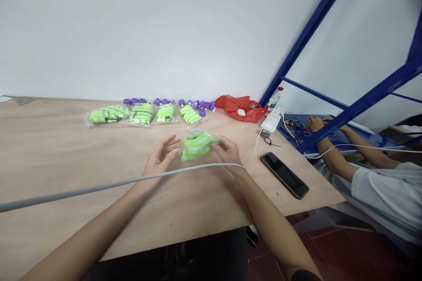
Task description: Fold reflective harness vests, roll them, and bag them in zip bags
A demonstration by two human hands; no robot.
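So the grey cable (108, 184) is running right across in front of both wrists, nearest to the camera, and that's the first thing I'd worry about: it's sitting so close to the forearms that any sweep of the arms could drag it, and it looks like it's leading off toward the white power strip (272, 119) past the right hand.

Just beyond it, the left hand (161, 158) is hovering open, fingers spread, right next to the clear plastic bag with the folded neon-green reflective vest (198, 145) inside. Can't tell if it's actually touching the bag or just beside it. The right hand (227, 151) is gripping the other end of that bag, which is looking blurry and lifted a bit off the light plywood tabletop (49, 149). Held from one end only, a slick bag like that could slide out or flop.

Off to the right of the right hand, a black smartphone (285, 175) is lying close to the table edge, so a tugged cable or an elbow could knock it off.

Further out from the hands, four more bagged green vests (141, 114) are lying in a row, with small purple rolls (168, 102) behind them and a crumpled red plastic bag (242, 107) nearby. Another person's hand (314, 124) is working over on the blue metal rack (329, 9).
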